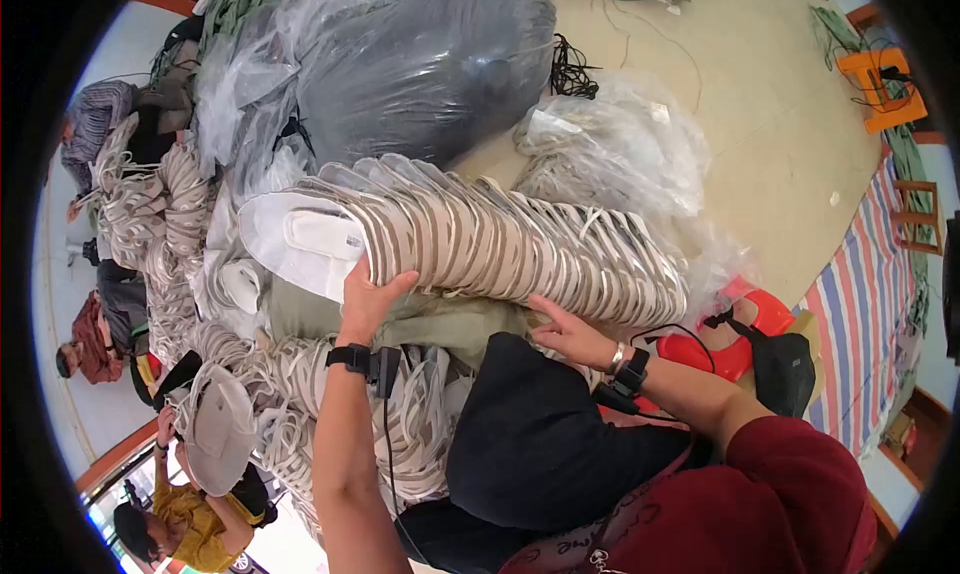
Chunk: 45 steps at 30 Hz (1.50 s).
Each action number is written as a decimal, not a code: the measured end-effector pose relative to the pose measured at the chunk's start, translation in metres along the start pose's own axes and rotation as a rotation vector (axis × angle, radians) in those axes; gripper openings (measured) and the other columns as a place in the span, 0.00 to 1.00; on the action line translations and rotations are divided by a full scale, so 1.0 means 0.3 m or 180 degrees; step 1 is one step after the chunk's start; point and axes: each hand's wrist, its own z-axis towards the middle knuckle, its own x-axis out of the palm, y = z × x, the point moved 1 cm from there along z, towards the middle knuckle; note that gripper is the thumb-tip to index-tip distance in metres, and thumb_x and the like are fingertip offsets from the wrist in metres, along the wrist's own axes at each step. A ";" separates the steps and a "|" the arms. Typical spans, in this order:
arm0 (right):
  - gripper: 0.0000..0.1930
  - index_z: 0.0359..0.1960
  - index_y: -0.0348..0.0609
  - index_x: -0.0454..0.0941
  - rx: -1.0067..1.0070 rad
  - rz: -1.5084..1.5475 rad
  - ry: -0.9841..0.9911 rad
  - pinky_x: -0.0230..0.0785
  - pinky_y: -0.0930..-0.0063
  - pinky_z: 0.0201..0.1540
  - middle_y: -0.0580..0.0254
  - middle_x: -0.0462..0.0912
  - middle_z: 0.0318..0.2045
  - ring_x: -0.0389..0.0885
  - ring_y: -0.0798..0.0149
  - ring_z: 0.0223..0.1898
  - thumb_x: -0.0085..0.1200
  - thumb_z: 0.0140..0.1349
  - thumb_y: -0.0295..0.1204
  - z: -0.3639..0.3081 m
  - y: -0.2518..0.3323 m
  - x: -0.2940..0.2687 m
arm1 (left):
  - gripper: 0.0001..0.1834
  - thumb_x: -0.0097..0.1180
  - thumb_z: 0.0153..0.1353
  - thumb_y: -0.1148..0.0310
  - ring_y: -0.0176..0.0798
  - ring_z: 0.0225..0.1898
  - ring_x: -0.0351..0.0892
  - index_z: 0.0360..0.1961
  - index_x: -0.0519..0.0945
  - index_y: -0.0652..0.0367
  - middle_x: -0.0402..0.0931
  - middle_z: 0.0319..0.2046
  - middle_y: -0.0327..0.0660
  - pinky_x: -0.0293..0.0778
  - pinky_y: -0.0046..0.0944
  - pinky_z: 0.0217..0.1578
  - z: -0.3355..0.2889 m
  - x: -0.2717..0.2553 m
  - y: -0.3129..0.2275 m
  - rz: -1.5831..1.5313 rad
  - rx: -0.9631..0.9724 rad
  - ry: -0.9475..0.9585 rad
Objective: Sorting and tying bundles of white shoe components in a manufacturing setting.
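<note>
Across my lap lies a long nested stack of beige and white fabric pieces that look like hats (500, 239). Its left end shows a pale oval face with a raised inner panel. My left hand (375, 296) grips that end from below, thumb over the outer edges and the other fingers partly hidden. Under the right part of the stack, my right hand (570, 334) has its index finger stretched out at the lower edge and holds nothing.
Behind the stack sit a large grey plastic-wrapped bundle (430, 69) and crumpled clear plastic (620, 144). More stacked pieces (290, 404) crowd the left. A red plastic stool (700, 352) is at my right. Another person (190, 519) works at lower left; others sit farther left.
</note>
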 end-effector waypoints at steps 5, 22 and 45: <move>0.36 0.69 0.41 0.42 0.0074 0.0023 -0.0139 0.64 0.75 0.54 0.56 0.54 0.67 0.71 0.67 0.53 0.48 0.63 0.28 0.012 0.016 0.044 | 0.29 0.67 0.49 0.67 0.34 0.43 0.77 0.52 0.73 0.64 0.79 0.44 0.42 0.71 0.34 0.46 0.028 -0.004 -0.031 0.0057 -0.0103 -0.0105; 0.44 0.69 0.43 0.30 -0.0251 -0.0357 -0.0635 0.70 0.74 0.42 0.43 0.62 0.57 0.75 0.68 0.36 0.50 0.60 0.24 0.046 0.051 -0.008 | 0.27 0.67 0.50 0.67 0.33 0.42 0.76 0.51 0.73 0.64 0.78 0.43 0.40 0.72 0.33 0.44 0.048 -0.012 0.017 -0.0294 -0.0218 -0.0069; 0.51 0.66 0.40 0.18 -0.0425 -0.0968 -0.0286 0.68 0.69 0.49 0.46 0.64 0.52 0.73 0.58 0.44 0.52 0.58 0.27 0.090 -0.003 -0.007 | 0.23 0.55 0.61 0.55 0.32 0.38 0.73 0.45 0.78 0.67 0.79 0.38 0.40 0.70 0.34 0.42 0.070 -0.039 0.049 -0.0374 -0.0302 -0.0458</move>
